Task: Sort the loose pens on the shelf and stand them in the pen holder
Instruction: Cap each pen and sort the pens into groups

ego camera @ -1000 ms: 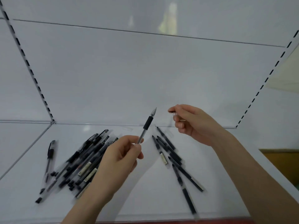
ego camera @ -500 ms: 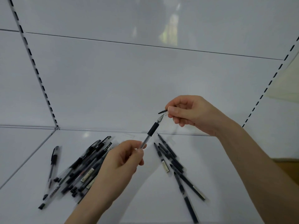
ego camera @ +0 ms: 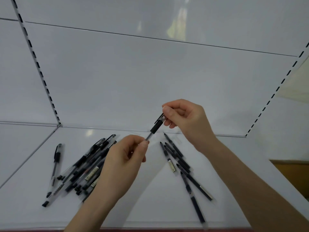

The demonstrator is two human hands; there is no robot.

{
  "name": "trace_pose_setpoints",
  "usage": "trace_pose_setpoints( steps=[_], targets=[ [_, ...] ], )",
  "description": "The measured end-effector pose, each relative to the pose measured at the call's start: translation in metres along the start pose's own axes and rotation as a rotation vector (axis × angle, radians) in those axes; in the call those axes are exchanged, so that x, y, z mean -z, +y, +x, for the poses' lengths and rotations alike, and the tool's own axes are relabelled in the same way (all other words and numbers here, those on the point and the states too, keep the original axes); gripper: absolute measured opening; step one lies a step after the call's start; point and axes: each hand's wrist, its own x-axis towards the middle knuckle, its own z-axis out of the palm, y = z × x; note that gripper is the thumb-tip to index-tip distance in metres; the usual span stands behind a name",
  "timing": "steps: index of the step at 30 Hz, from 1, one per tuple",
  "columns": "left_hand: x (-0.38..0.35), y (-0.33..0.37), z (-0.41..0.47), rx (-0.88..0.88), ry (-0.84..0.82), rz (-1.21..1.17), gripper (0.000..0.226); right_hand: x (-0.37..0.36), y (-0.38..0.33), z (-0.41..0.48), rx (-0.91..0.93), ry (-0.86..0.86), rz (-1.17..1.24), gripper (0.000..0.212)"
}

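My left hand [ego camera: 123, 163] pinches the lower barrel of a clear pen with a black grip [ego camera: 154, 128], held above the shelf and slanting up to the right. My right hand [ego camera: 185, 118] pinches the pen's cap [ego camera: 160, 118], which sits over the tip end. A heap of several black and clear pens [ego camera: 87, 168] lies on the white shelf [ego camera: 150, 198] at the left, partly hidden by my left hand. A smaller group of several dark pens [ego camera: 180, 163] lies to the right of centre. No pen holder is in view.
One pen [ego camera: 56, 162] lies apart at the far left of the shelf. White back panels with slotted uprights [ego camera: 38, 67] close the shelf behind and at both sides. A brown surface [ego camera: 294, 173] shows beyond the right edge.
My right hand brought the cap to the pen's bare tip and it now covers the tip. My left hand with the pen shifted slightly right. The camera view dropped a little.
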Motion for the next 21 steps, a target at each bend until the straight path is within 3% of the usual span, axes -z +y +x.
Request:
trace_pose_setpoints(
  steps=[5, 10, 16, 18, 21],
  targets=[
    [-0.001, -0.006, -0.001, -0.042, 0.030, 0.148, 0.019, -0.010, 0.020, -0.013, -0.037, 0.093, 0.006, 0.012],
    [-0.006, -0.010, -0.005, -0.043, 0.031, 0.146, 0.018, -0.012, 0.024, -0.019, -0.036, 0.108, 0.030, 0.011],
    [0.005, -0.024, 0.006, -0.013, 0.003, 0.249, 0.019, -0.006, 0.028, -0.009, -0.135, -0.023, -0.003, 0.014],
    [0.018, -0.035, 0.010, -0.019, 0.060, 0.408, 0.018, 0.001, 0.041, -0.003, -0.185, -0.017, -0.116, 0.013],
    [0.046, -0.058, 0.011, 0.046, 0.196, 0.674, 0.017, 0.010, 0.062, 0.000, -0.224, -0.098, -0.516, 0.008]
  ],
)
